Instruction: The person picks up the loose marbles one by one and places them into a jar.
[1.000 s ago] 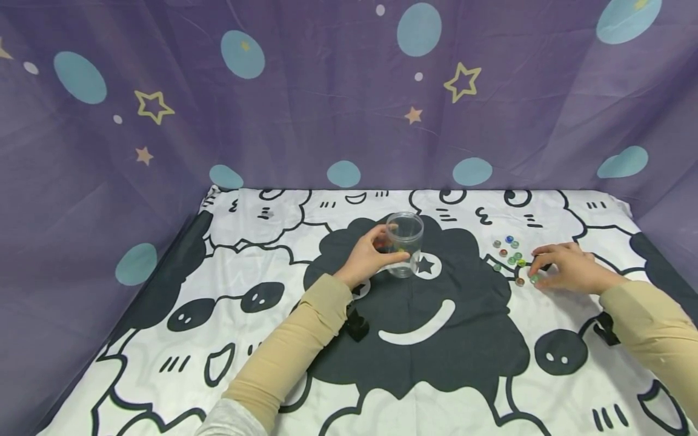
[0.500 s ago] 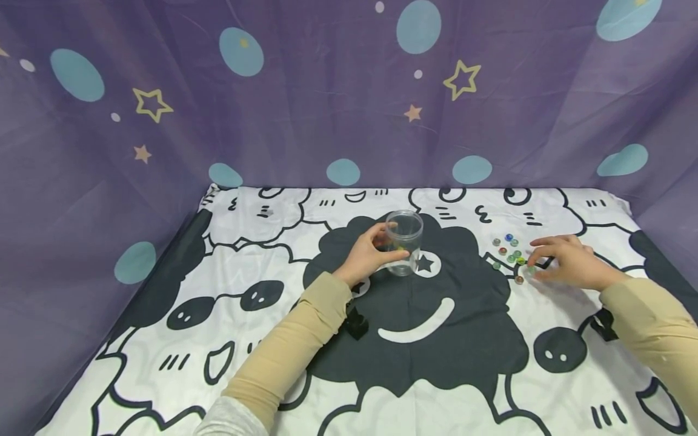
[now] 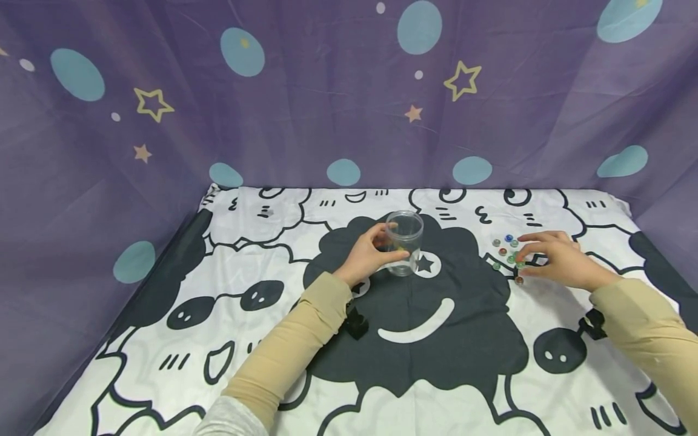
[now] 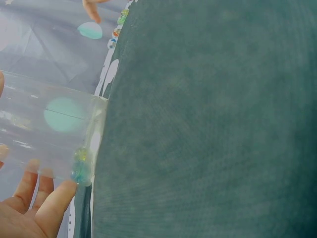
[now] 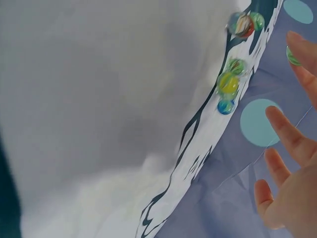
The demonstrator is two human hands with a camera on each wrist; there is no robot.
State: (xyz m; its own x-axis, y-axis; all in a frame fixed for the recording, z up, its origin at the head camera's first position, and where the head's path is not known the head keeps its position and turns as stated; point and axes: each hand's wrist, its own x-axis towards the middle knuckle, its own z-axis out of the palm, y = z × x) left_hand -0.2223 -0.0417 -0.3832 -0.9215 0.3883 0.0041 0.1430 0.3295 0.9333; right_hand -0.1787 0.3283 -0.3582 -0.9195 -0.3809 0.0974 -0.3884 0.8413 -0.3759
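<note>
In the head view my left hand (image 3: 366, 257) grips a clear plastic cup (image 3: 408, 229) that stands upright on the cloth. A few marbles (image 4: 79, 166) lie inside at its bottom, seen through the wall in the left wrist view. To the right, my right hand (image 3: 561, 260) is over the edge of a loose group of glass marbles (image 3: 503, 251). Its thumb and index finger pinch a green marble (image 5: 292, 56), partly hidden by the fingertips, held just above the cloth. The other fingers are spread apart.
A black-and-white cartoon cloth (image 3: 414, 363) covers the table. Behind it hangs a purple curtain (image 3: 327, 109) with stars and blue ovals. A blue marble (image 3: 509, 238) lies at the far side of the group, a brown one (image 3: 519, 280) at the near side.
My right hand has moved left with the green marble between its fingertips, from the near right of the group to above its right side. The left hand and cup have stayed put.
</note>
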